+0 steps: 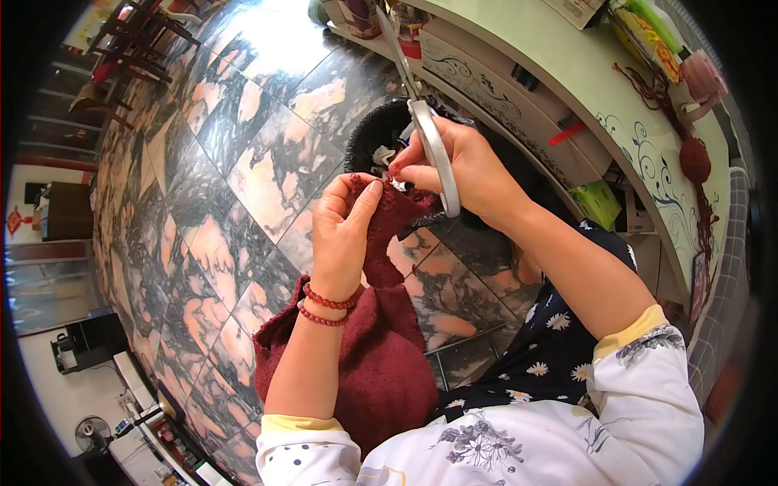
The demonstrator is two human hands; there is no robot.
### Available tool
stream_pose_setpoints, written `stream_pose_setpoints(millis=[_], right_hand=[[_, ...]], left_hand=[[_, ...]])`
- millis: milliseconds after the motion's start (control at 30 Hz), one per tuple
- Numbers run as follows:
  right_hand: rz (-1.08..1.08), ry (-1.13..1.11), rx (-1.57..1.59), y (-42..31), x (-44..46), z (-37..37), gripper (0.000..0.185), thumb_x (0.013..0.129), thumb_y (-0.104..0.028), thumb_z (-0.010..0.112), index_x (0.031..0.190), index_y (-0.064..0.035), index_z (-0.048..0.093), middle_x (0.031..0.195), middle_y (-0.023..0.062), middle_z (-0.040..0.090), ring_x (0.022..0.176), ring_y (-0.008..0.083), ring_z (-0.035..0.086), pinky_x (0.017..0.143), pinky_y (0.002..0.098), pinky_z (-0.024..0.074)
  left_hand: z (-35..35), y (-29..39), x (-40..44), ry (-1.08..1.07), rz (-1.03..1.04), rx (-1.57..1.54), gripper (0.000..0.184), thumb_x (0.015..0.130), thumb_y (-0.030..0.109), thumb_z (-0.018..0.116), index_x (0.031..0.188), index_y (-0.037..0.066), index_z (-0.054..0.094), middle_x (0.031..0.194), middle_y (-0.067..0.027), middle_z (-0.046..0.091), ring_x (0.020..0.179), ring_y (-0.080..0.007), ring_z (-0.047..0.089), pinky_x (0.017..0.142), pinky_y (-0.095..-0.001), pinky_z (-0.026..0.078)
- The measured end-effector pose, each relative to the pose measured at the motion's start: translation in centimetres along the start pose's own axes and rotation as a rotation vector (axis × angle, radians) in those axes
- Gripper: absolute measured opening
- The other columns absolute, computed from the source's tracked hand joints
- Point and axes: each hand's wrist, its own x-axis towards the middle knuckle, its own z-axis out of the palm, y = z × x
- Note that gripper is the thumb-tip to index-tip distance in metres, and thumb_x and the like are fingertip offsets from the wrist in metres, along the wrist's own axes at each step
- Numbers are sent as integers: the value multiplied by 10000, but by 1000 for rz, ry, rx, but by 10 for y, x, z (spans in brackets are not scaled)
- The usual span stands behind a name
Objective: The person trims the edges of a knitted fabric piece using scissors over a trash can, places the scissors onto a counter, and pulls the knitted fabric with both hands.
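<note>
A maroon knitted garment [365,356] is draped over my lap, and a narrow part of it rises to my hands. My left hand [344,223] is closed on its upper edge, thumb on top. In my right hand [466,166] hang scissors [438,150] with a grey-white handle; their blades point up and away. The right fingertips also pinch together at the knit's edge, touching it or a thread; which one I cannot make out. Just behind the hands stands a waste bin [356,134] with a black liner and crumpled white scraps inside.
To the right runs a pale cabinet [559,61] with scroll patterns. On it lie a maroon yarn ball [694,159], a pink object [702,79] and colourful packets [644,36]. Marbled tiles [271,178] cover the floor. Dark wooden chairs [134,57] stand far left.
</note>
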Motion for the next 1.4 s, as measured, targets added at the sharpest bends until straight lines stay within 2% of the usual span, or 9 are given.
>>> stream_pose_setpoints(millis=[67, 267, 400, 500, 667, 767, 1000, 1200, 1400], right_hand=[[96, -68, 12, 0, -3, -1, 240, 778, -50, 794, 920, -9, 605, 826, 44, 679, 724, 79, 620, 659, 242, 511], [94, -90, 47, 5, -7, 6, 235, 752, 5, 753, 889, -35, 567, 774, -15, 584, 692, 49, 543, 611, 231, 456], [212, -82, 195, -8, -17, 11, 235, 754, 13, 745, 881, -50, 558, 754, -30, 560, 669, 38, 518, 585, 210, 428], [147, -106, 181, -1, -22, 17, 235, 761, 6, 746, 875, -55, 550, 748, -30, 551, 658, 37, 515, 570, 211, 424], [204, -81, 167, -3, -19, 7, 233, 787, -24, 769, 931, -39, 586, 830, 19, 624, 710, 72, 592, 627, 222, 487], [205, -47, 201, -7, -19, 10, 223, 790, -107, 775, 916, -52, 600, 836, -5, 599, 739, 60, 557, 652, 223, 452], [156, -4, 217, 4, -17, 8, 206, 777, -100, 752, 917, -57, 607, 854, 3, 616, 746, 64, 554, 646, 216, 427], [202, 17, 243, -5, -13, 0, 194, 772, -119, 746, 897, -58, 610, 803, 0, 615, 717, 70, 558, 613, 236, 436], [91, 35, 103, -5, -8, -4, 191, 814, -73, 761, 905, -29, 599, 792, 17, 625, 702, 87, 598, 611, 240, 474]], left_hand=[[2, -1, 1, 2, 9, -7, 73, 983, 104, 617, 1034, 52, 627, 945, 6, 650, 812, -55, 607, 730, -204, 501], [6, 1, 2, 16, 88, 130, 81, 991, 120, 608, 1036, 55, 623, 948, 11, 643, 832, -53, 600, 750, -203, 492], [4, -7, 6, 153, 127, -29, 78, 1000, 119, 595, 1041, 61, 625, 935, 34, 630, 829, -34, 581, 745, -193, 475], [9, -3, 3, 159, 142, -12, 80, 1003, 112, 598, 1018, 33, 600, 909, 26, 604, 792, -34, 531, 696, -200, 451], [8, -2, 6, 107, 111, -57, 84, 1001, 109, 602, 1028, 29, 605, 925, 18, 618, 815, -36, 556, 710, -194, 467], [8, -5, 5, 77, 101, -40, 91, 1000, 119, 608, 1058, 50, 617, 949, 25, 630, 837, -36, 574, 743, -190, 474], [12, -8, 4, 24, 142, 69, 94, 1001, 121, 605, 1065, 54, 623, 971, 22, 633, 871, -48, 584, 769, -207, 485], [12, -5, 4, -19, 12, 16, 126, 981, 130, 639, 1073, 44, 633, 962, 12, 661, 853, -59, 614, 759, -218, 500], [9, 0, -2, -166, -159, 56, 176, 936, 103, 691, 1099, 47, 655, 997, -18, 698, 870, -97, 661, 779, -252, 535]])
